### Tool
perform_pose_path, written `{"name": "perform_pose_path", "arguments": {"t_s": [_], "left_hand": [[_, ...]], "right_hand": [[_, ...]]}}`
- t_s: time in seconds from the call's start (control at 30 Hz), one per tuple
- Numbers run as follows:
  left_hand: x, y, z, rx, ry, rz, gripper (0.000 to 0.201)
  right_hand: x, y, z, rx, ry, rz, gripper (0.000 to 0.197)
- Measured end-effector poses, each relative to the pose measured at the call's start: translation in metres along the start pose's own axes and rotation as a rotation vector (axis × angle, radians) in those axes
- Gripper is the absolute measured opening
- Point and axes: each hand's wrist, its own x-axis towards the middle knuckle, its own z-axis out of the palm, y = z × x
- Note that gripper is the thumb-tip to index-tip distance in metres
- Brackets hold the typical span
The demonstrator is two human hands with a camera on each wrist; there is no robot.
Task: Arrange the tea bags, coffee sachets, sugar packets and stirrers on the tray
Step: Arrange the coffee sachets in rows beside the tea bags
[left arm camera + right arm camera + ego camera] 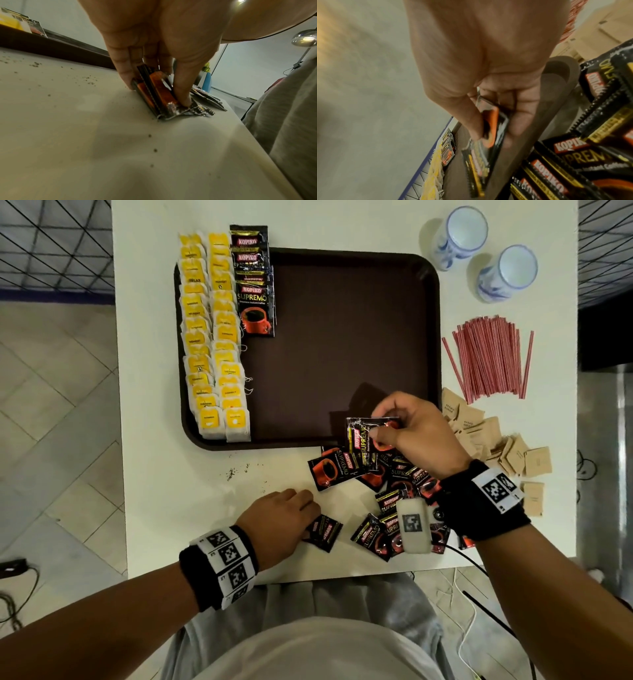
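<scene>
A brown tray (342, 354) carries two columns of yellow tea bags (212, 337) along its left side. Beside them on the tray lies a short overlapping row of black coffee sachets (255, 285). My right hand (378, 424) pinches a coffee sachet (489, 128) between thumb and fingers, raised over the tray's near right corner. My left hand (308, 518) is down on the white table (171, 491). It grips a small stack of sachets (159, 94) standing on edge. More loose sachets (394, 494) lie between my hands.
Red stirrers (489, 361) lie in a bundle right of the tray. Brown sugar packets (496, 446) are scattered nearer me on the right. Two blue-and-white cups (507, 272) stand at the far right corner. Dark specks (233, 472) dot the table in front of the tray.
</scene>
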Motion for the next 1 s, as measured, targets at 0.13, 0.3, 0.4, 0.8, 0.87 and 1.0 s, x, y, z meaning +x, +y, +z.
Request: {"name": "perform_pose_path", "arguments": {"t_s": [0.13,0.3,0.4,0.8,0.87,1.0], "left_hand": [[-0.001,-0.005,-0.001,-0.018,0.069,0.015,0.022],[-0.002,-0.009,-0.022,-0.203,0.059,-0.009,0.032],[0.005,-0.017,-0.051,-0.597,0.169,-0.130,0.028],[0.037,-0.093,-0.153,-0.975,0.577,-0.368,0.032],[0.041,-0.100,-0.162,-0.990,0.627,-0.371,0.027],[0.053,-0.124,-0.179,-0.798,0.647,-0.420,0.025]], "right_hand": [[0.002,0.000,0.002,0.009,0.002,0.011,0.018],[0.005,-0.007,0.001,0.170,-0.057,0.021,0.023],[0.011,-0.011,0.003,0.186,-0.048,0.024,0.022],[0.056,-0.051,0.028,0.312,0.043,-0.028,0.021],[0.065,-0.058,0.033,0.326,0.060,-0.061,0.023],[0.085,-0.069,0.041,0.312,0.041,-0.094,0.023]]}}
